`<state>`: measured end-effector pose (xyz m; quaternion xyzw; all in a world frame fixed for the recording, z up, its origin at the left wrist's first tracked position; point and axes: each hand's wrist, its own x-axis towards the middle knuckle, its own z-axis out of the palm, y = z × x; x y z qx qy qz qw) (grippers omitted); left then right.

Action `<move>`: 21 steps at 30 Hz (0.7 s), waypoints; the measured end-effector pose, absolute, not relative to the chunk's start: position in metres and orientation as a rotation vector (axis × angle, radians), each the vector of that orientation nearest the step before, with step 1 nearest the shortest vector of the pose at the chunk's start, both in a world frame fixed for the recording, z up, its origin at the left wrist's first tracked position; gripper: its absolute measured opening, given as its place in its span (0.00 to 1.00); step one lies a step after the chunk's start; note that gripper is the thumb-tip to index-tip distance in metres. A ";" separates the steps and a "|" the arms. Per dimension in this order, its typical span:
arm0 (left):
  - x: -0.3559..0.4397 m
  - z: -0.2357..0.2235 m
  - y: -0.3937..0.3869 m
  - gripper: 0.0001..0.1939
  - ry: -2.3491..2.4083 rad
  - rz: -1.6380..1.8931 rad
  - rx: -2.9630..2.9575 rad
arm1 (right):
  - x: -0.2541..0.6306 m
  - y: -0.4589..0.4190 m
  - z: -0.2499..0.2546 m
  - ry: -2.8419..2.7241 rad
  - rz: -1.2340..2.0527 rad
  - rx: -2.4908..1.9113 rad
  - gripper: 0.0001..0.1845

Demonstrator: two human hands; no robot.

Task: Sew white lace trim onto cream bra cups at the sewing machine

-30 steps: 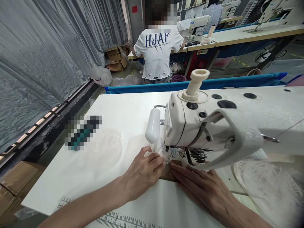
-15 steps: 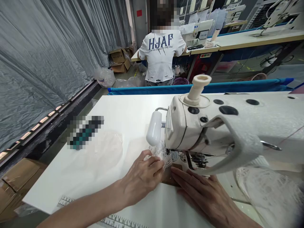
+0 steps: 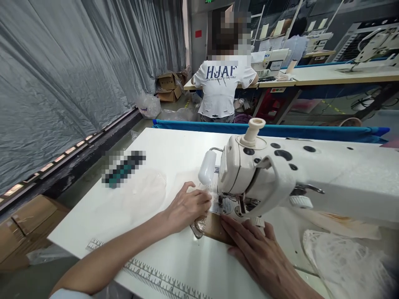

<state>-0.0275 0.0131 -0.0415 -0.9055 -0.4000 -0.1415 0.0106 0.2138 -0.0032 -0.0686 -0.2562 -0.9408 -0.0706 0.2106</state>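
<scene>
My left hand point(image 3: 189, 207) is palm down just left of the sewing machine's needle area, its fingers curled on white lace point(image 3: 214, 194) that runs under the machine head point(image 3: 238, 166). Most of that lace is hidden by the hand and the machine. My right hand point(image 3: 260, 247) lies flat, fingers straight and side by side, with its tips on a brown plate point(image 3: 215, 227) in front of the needle. A shiny, glittery piece with a metal-looking rim point(image 3: 199, 227) shows below my left fingers, beside the plate.
A sheer pale fabric piece point(image 3: 146, 193) lies on the left of the white table point(image 3: 168, 143). White lace point(image 3: 346, 257) is heaped at right. Ruler markings point(image 3: 162, 286) run along the front. A blurred dark-green item point(image 3: 124, 168) lies far left. A person point(image 3: 221, 91) sits ahead.
The view has tilted up and shifted. My left hand has moved slightly away from the right hand, uncovering more of the brown plate and the shiny piece. Less lace shows by the needle.
</scene>
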 end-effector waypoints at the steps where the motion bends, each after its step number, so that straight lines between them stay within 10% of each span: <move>1: -0.027 -0.042 0.016 0.06 -1.251 -0.440 -2.826 | 0.214 -0.002 -0.070 -2.617 -0.192 -0.701 0.19; 15: -0.056 -0.017 -0.067 0.14 -1.401 -0.483 -2.836 | 0.189 -0.036 -0.037 -2.601 -0.030 -0.563 0.15; 21: -0.075 -0.012 -0.102 0.13 -1.565 -0.193 -2.795 | 0.141 -0.056 -0.057 -2.608 -0.039 -0.423 0.38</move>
